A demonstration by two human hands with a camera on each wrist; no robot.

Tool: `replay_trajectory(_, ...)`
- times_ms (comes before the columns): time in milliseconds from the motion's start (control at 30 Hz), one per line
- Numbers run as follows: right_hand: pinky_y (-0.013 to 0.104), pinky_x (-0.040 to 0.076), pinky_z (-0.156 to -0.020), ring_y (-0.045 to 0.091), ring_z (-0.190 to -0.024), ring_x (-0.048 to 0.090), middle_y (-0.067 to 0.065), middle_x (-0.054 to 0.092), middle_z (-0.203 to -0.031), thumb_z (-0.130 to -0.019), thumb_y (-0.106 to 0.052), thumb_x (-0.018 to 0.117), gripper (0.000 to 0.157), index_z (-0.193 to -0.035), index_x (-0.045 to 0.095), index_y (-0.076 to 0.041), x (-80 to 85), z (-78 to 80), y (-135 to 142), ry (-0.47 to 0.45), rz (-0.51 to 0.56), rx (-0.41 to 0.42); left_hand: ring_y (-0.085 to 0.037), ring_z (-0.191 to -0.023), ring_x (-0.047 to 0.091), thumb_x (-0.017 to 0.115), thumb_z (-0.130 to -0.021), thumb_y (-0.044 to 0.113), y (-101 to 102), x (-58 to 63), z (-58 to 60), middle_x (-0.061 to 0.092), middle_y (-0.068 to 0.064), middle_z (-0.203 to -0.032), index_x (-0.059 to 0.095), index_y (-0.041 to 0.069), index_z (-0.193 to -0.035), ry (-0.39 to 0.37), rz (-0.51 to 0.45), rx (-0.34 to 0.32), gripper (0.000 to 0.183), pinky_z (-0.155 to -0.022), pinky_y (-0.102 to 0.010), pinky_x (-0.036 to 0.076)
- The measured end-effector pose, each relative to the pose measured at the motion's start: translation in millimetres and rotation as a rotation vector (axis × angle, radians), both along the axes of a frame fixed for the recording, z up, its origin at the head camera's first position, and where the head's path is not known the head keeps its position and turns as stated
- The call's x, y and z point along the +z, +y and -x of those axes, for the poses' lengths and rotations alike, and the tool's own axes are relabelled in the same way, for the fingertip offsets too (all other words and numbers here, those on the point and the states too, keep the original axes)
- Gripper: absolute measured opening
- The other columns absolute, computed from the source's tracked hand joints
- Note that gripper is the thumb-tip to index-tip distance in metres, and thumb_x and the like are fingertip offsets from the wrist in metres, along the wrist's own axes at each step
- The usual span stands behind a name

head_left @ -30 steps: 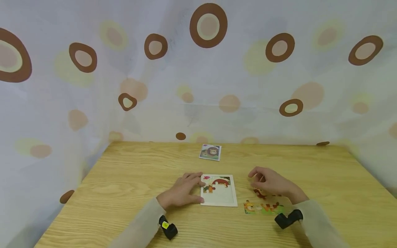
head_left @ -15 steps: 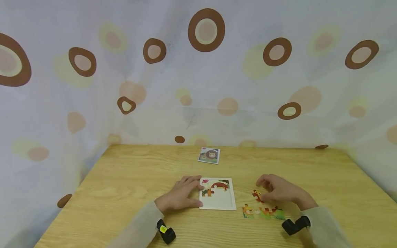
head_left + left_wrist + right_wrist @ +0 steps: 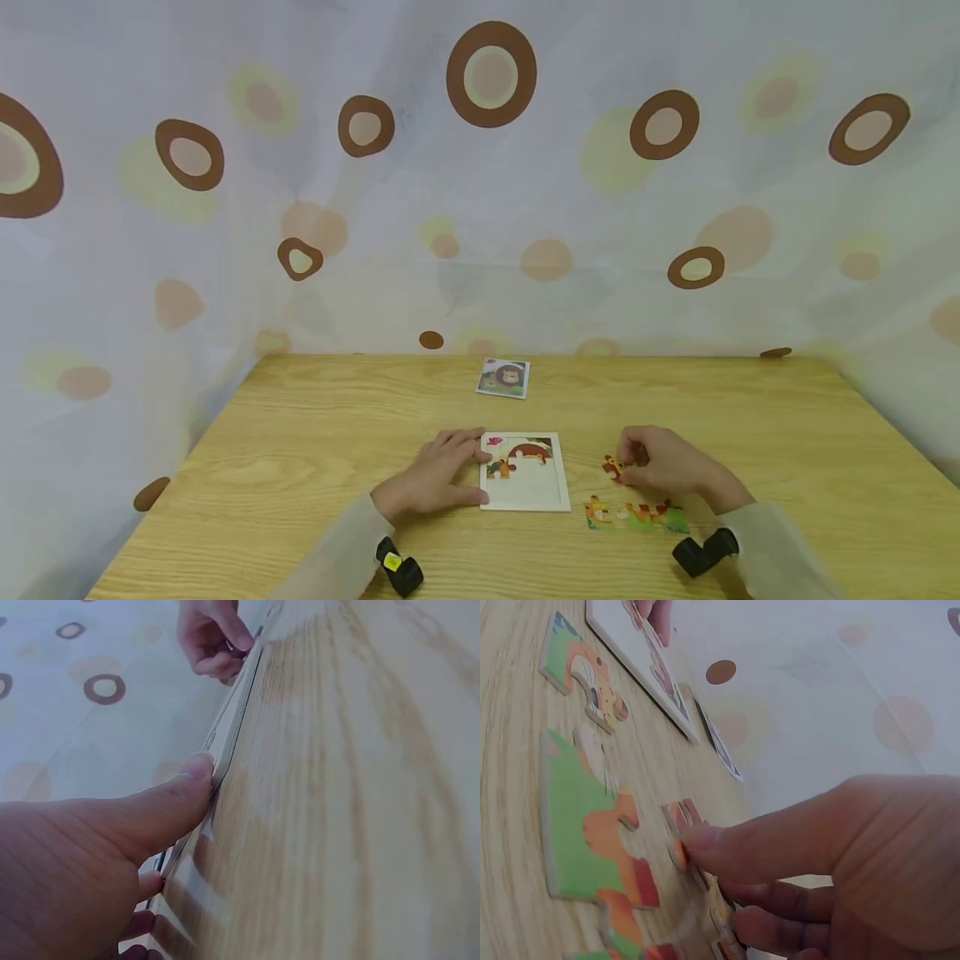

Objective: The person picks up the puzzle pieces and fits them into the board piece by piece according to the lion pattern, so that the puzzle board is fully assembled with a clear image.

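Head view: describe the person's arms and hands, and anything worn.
The left sleeve and right sleeve are plain and pale, reaching the wrists. Each wrist wears a black device: the left device carries a yellow patch, its marking too small to read; the right device shows none. The left hand and right hand wear no gloves.

Right hand (image 3: 885, 862) with thumb and fingers on a red-brown and orange jigsaw piece (image 3: 681, 817), a flat green-and-orange jigsaw piece (image 3: 571, 840) just beside it — pale wood-grain tabletop (image 3: 510, 765) below, white-edged flat puzzle tray (image 3: 619, 636) beyond, spotted whitish cloth (image 3: 810, 712) behind
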State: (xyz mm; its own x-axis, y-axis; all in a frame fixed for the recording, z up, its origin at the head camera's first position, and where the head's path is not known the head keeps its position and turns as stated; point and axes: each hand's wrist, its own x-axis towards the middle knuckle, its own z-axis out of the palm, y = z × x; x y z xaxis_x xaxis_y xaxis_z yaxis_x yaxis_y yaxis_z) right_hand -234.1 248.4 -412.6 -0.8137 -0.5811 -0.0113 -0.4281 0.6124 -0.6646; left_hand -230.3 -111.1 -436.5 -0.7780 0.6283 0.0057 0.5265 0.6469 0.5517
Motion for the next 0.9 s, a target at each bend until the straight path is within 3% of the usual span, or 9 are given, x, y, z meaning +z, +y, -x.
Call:
replay_trajectory(167,0.023,0.038,-0.062,0.007,-0.071,0.042,0.001,0.051,-0.083,-0.083,-0.017,0.075,0.026,-0.097,0.059,-0.003,-0.3,-6.8,-4.6,-0.003,-0.029,-0.044,-0.036,-0.141,0.025,0.068,-0.088,0.039,1.5,-0.8,-2.5,0.028,-0.012,-0.156,0.057,0.013,-0.124,-0.008,-0.006,-0.008,0.045,-0.108,-0.063,0.021)
replay_trajectory(367,0.024,0.038,-0.063,0.009,-0.072,0.041,0.001,0.051,-0.082,-0.077,-0.020,0.080,0.031,-0.093,0.058,-0.004,-0.8,-11.3,-5.7,0.052,-0.077,-0.067,-0.036,-0.141,0.025,0.068,-0.089,0.037,4.0,0.9,-3.8,0.028,-0.013,-0.156,0.057,0.013,-0.124,-0.005,-0.001,-0.014,0.044,-0.108,-0.063,0.021)
replay_trajectory(600,0.023,0.040,-0.058,0.003,-0.064,0.044,0.000,0.052,-0.079,-0.085,-0.013,0.073,0.023,-0.093,0.053,-0.006,-8.9,-13.5,-2.5,0.033,0.009,-0.097,-0.036,-0.141,0.025,0.069,-0.088,0.038,6.9,-0.2,-7.0,0.029,-0.013,-0.156,0.058,0.012,-0.123,-0.029,0.006,-0.023,0.045,-0.110,-0.062,0.020)
replay_trajectory(767,0.023,0.043,-0.052,0.004,-0.058,0.048,0.001,0.058,-0.079,-0.091,-0.008,0.065,0.016,-0.104,0.055,-0.005,-4.9,-4.6,-11.9,0.072,0.072,-0.113,-0.037,-0.141,0.023,0.065,-0.091,0.040,5.9,-2.3,-2.8,0.027,-0.012,-0.157,0.057,0.014,-0.126,-0.021,-0.006,-0.025,0.044,-0.108,-0.064,0.019)
replay_trajectory(900,0.023,0.040,-0.053,0.005,-0.058,0.045,0.000,0.057,-0.079,-0.091,-0.008,0.066,0.011,-0.101,0.061,-0.008,2.2,7.7,-26.8,0.131,0.097,-0.107,-0.039,-0.140,0.024,0.064,-0.091,0.041,2.6,-0.8,0.4,0.026,-0.014,-0.157,0.054,0.013,-0.129,0.022,0.014,-0.009,0.048,-0.106,-0.064,0.022)
